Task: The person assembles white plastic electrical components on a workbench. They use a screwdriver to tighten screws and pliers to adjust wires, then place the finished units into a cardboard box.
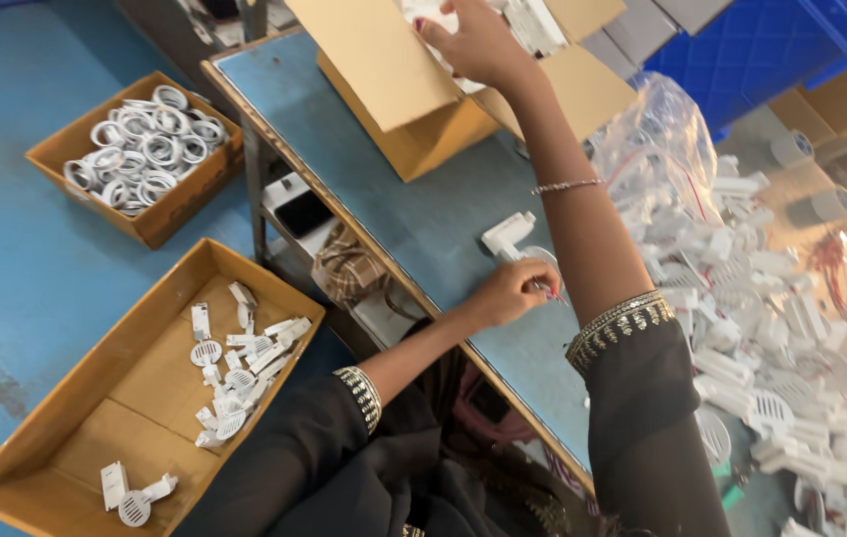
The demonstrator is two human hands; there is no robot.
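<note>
Desk [414, 214]: blue top, w/ open carton [414, 109]. Heap of white plastic parts [771, 328] at R. R hand [478, 40] inside carton, fingers' grip can't tell. L hand [513, 290] clenched on small white part [508, 234] at desk edge. Step: prob. boxing parts; next needs clean placement.

The scene is bright, with even and soft light that seems to come from above. Shadows are weak; only a short dark one lies under the left hand [511, 293] on the blue table [414, 214]. At the right edge of the table a clear plastic bag [657, 134] shows white glare, and the heap of white plastic parts [771, 328] looks smeared and hazy. The right hand [478, 45] at the top is slightly blurred.
</note>
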